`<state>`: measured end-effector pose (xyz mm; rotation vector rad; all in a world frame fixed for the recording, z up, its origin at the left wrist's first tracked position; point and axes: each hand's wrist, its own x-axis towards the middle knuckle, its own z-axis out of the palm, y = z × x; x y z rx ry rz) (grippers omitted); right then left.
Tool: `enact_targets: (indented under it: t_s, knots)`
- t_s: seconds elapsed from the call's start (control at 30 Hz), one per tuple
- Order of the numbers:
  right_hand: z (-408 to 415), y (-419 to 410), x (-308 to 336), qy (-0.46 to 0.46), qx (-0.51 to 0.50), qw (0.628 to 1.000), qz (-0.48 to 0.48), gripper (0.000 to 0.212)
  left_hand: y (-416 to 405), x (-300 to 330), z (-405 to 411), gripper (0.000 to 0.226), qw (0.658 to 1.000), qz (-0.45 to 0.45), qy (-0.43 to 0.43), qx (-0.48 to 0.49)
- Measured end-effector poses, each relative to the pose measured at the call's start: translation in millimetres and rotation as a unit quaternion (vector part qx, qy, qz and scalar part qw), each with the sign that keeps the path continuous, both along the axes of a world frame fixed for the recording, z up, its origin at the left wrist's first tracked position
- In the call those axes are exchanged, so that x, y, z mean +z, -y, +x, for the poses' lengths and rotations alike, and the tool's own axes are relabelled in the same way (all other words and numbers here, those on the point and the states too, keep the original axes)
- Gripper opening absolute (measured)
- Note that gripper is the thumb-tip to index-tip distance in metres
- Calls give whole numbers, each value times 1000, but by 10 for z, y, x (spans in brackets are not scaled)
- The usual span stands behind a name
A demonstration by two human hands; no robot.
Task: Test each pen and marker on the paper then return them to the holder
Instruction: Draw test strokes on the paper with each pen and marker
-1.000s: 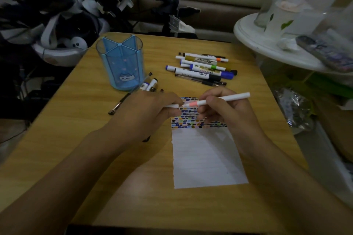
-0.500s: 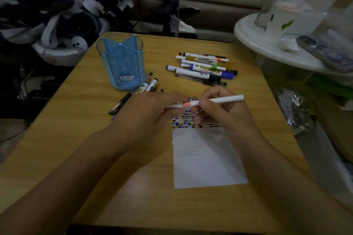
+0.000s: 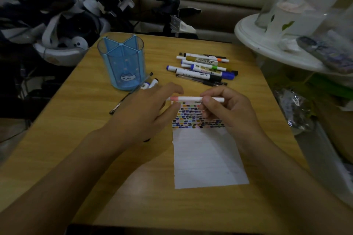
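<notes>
Mid-step between markers, by the look of it: slim white marker with a pink cap (image 3: 193, 99) held level just above the marked end of the white lined paper (image 3: 208, 158). Right hand (image 3: 227, 108) curled around its barrel; left hand (image 3: 150, 112) with loose fingers touching the capped end — pinching or merely resting, hard to tell. Next move likely calls for uncapping or dropping it in the empty blue plastic holder (image 3: 121, 63), beyond the left hand. More markers (image 3: 202, 68) beyond the right — on the wooden table (image 3: 76, 129).
</notes>
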<state>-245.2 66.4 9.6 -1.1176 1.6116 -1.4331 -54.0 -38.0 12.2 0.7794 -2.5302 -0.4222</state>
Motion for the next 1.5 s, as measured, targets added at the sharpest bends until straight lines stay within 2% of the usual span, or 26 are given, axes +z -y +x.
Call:
enact_targets:
  t_s: [0.1,0.23,0.33,0.6,0.87,1.07,1.2,1.37,1.5]
  knots:
    - [6,1,2,-7,16,1000,-13,7,11,21,17,37,1000,-15,19,-10]
    - [23,3,-18,-46,36,998,-20,11,11,-13,4,23,999,-46,10,-21]
    - [29,-2,-38,-61,40,997,-23,11,38,-31,-3,18,999,-26,-1,-37]
    - [20,10,-95,-74,54,995,-29,8,45,-60,-37,34,998,-14,-23,-60]
    - [51,21,-132,-102,74,992,-33,8,85,-58,-49,37,997,-52,-17,-56]
    - [76,30,-144,-106,81,990,-38,10,94,-40,-20,17,997,-48,-10,-52]
    - [71,54,-142,-130,78,988,-36,10,119,-34,0,26,998,-36,-27,-50]
    - [42,103,-132,-156,75,984,-39,9,106,-11,49,30,996,-58,3,-66]
    - [38,130,-106,-170,71,982,-43,7,109,-10,79,34,998,-30,8,-47]
